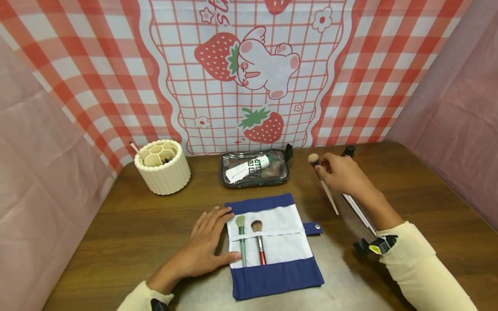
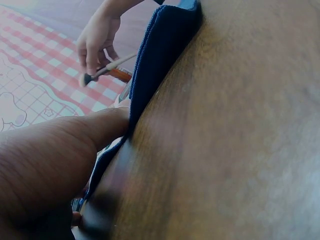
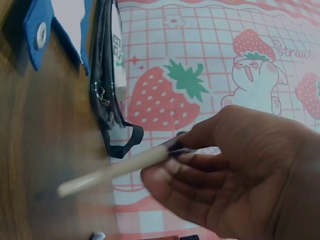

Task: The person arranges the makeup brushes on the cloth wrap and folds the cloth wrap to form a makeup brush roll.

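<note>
Overall: wood-grain tabletop [image 1: 155, 233], backed by strawberry-print cloth [image 1: 241, 56], wood left showing around navy brush roll [image 1: 278, 280]; roll's left edge touched by outspread left hand [image 1: 206, 244]; powder brush [image 1: 328, 196] pinched by right hand [image 1: 342, 175], right of roll.

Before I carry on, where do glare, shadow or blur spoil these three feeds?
Head: mostly crisp, with pale glare on the table near the bottom edge; left wrist: hazy, table grain soft, dark shadow beside the left hand; right wrist: makeup brush handle slightly smeared, table blurred behind it.
</note>
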{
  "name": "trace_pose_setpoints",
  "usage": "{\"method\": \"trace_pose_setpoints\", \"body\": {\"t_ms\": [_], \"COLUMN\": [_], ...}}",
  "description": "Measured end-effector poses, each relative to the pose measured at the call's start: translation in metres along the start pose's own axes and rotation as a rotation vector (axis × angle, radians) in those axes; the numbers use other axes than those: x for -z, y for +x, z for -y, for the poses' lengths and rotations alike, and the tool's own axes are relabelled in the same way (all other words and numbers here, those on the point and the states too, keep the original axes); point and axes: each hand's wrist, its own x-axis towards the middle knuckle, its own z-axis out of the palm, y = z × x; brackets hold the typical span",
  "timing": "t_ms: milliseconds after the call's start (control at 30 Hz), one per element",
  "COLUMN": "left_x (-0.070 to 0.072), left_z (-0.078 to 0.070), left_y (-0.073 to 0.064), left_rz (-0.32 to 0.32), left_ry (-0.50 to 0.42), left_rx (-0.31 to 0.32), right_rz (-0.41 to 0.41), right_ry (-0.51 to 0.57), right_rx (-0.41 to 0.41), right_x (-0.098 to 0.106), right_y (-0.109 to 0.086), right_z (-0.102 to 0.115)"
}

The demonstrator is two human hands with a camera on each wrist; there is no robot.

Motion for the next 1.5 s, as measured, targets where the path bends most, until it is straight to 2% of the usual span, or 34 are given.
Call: {"method": "trace_pose_setpoints", "body": {"t_ms": [133, 300, 500, 633, 967, 1133, 1300, 1500], "left_x": [0.0, 0.0, 0.0, 0.0, 0.001, 0.0, 0.0, -0.001], "left_z": [0.0, 0.0, -0.001, -0.001, 0.0, -0.001, -0.001, 0.0], "left_y": [0.0, -0.001, -0.001, -0.001, 0.0, 0.001, 0.001, 0.001], "left_rz": [-0.003, -0.004, -0.016, -0.016, -0.005, -0.001, 0.003, 0.002], "left_ry": [-0.001, -0.001, 0.003, 0.003, -0.004, -0.003, 0.003, -0.003], "left_rx": [-0.003, -0.005, -0.014, -0.014, -0.003, 0.0, -0.006, 0.001], "right_rz": [-0.072, -0.104, -0.092, -0.051, 0.039, 0.06, 0.077, 0.134], "right_ry": [0.089, 0.277, 0.605, 0.754, 0.899, 0.903, 0.934, 0.997], "right_rx": [0.039, 0.005, 0.019, 0.021, -0.005, -0.017, 0.004, 0.028], "right_x": [0.001, -0.001, -0.008, -0.015, -0.031, -0.039, -0.045, -0.05], "right_y": [0.0, 0.002, 0.004, 0.006, 0.008, 0.008, 0.006, 0.009], "right_z": [0.001, 0.005, 0.013, 0.018, 0.031, 0.037, 0.042, 0.051]}}
